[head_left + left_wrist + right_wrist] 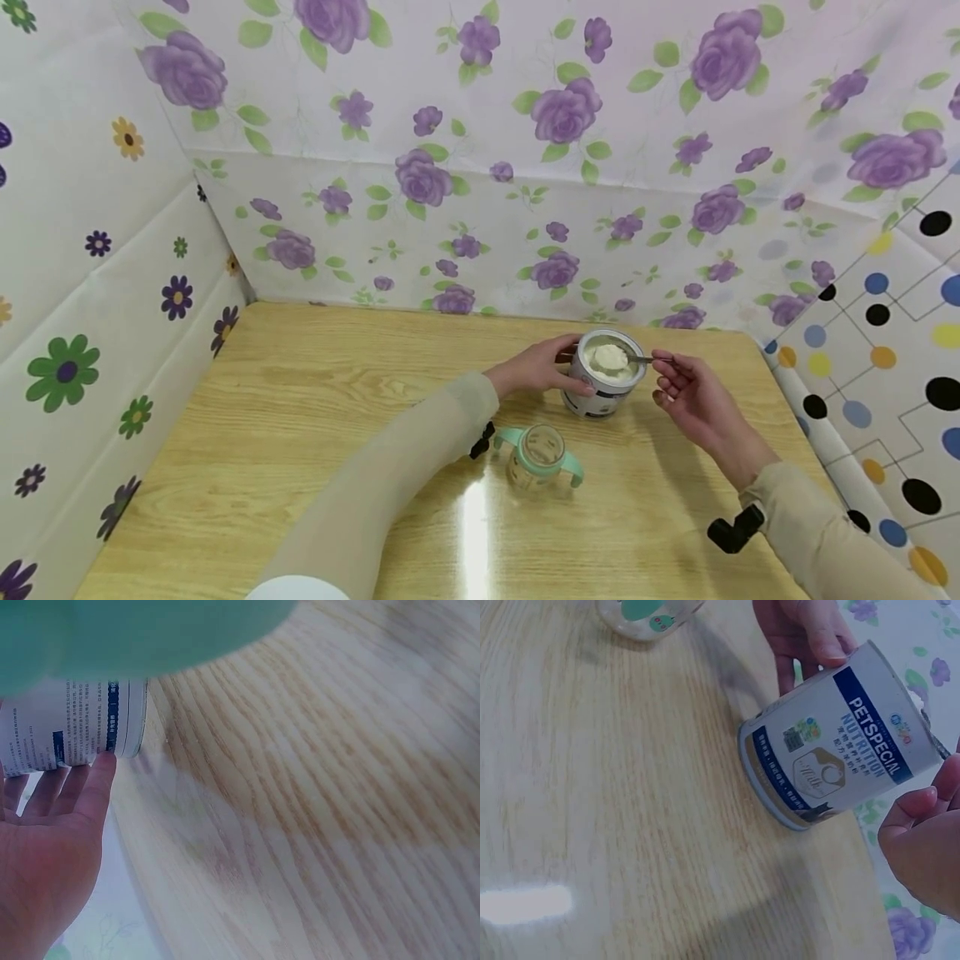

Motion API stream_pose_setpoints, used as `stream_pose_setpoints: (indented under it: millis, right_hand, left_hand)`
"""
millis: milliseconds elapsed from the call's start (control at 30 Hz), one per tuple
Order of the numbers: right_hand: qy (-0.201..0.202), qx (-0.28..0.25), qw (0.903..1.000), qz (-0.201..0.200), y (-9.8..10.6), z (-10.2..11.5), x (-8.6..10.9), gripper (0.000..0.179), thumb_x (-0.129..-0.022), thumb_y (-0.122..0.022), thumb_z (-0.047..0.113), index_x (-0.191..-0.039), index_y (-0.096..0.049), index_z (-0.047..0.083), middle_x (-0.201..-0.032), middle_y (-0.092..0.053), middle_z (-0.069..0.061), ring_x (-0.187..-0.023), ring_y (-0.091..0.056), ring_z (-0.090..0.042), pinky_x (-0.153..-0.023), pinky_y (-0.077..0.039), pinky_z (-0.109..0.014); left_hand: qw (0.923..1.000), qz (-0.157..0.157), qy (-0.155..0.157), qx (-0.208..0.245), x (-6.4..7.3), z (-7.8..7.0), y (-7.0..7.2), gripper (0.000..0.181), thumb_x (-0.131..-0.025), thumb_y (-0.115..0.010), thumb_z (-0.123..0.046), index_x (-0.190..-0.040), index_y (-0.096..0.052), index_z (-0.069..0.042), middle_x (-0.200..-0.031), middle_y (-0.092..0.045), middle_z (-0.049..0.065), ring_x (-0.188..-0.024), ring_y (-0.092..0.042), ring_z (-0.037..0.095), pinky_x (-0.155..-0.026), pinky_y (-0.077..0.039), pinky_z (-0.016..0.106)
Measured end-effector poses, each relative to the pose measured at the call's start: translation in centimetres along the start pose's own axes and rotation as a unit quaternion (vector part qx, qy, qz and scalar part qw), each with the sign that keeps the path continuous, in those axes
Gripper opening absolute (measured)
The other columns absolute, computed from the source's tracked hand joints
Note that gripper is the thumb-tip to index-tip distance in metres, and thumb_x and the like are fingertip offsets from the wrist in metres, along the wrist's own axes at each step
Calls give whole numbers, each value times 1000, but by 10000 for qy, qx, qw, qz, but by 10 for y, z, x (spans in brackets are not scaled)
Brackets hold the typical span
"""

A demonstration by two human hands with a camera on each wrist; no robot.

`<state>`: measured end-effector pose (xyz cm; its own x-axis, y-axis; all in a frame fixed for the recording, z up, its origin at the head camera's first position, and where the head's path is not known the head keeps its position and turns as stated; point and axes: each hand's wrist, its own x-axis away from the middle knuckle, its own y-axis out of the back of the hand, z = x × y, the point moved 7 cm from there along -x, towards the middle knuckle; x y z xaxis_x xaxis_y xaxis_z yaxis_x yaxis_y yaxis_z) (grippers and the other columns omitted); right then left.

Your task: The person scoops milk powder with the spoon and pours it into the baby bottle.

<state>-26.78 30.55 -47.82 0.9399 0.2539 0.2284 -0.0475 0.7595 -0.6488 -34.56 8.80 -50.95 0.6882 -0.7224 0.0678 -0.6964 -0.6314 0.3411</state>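
Observation:
A milk powder can (591, 403), white with a blue band and printed label, stands open-topped toward the back right of the table. My left hand (534, 370) grips its left side, thumb to the front; the left wrist view shows several fingers against the label. With thumb and fingertips, my right hand (696, 402) pinches the thin handle of a spoon (643, 359) at the can's right rim. Heaped pale powder (609, 358) shows at the spoon's end, inside the can. Closer to me, a clear baby bottle (538, 471) with green handles stands open-topped beside my left forearm.
The wooden table (322, 375) has a floral cloth (465, 225) behind it and patterned cloths at both sides. In the left wrist view, a blurred green shape (135, 637) covers the top. A bright light reflection (474, 533) lies on the table front.

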Motion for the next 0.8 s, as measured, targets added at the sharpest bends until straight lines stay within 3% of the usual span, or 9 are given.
stream_pose_setpoints:
  millis: [800]
  right_hand:
    - [47, 68, 10000, 34, 1, 0, -1, 48, -119, -35, 22, -116, -80, 6, -100, -81, -1, -84, -64, -15, -77, -49, -30]
  left_hand:
    - [10000, -25, 53, 10, 1, -2, 0, 94, -90, -90, -27, -167, -37, -22, -161, -49, 5, -150, -46, 28, -119, -46, 39]
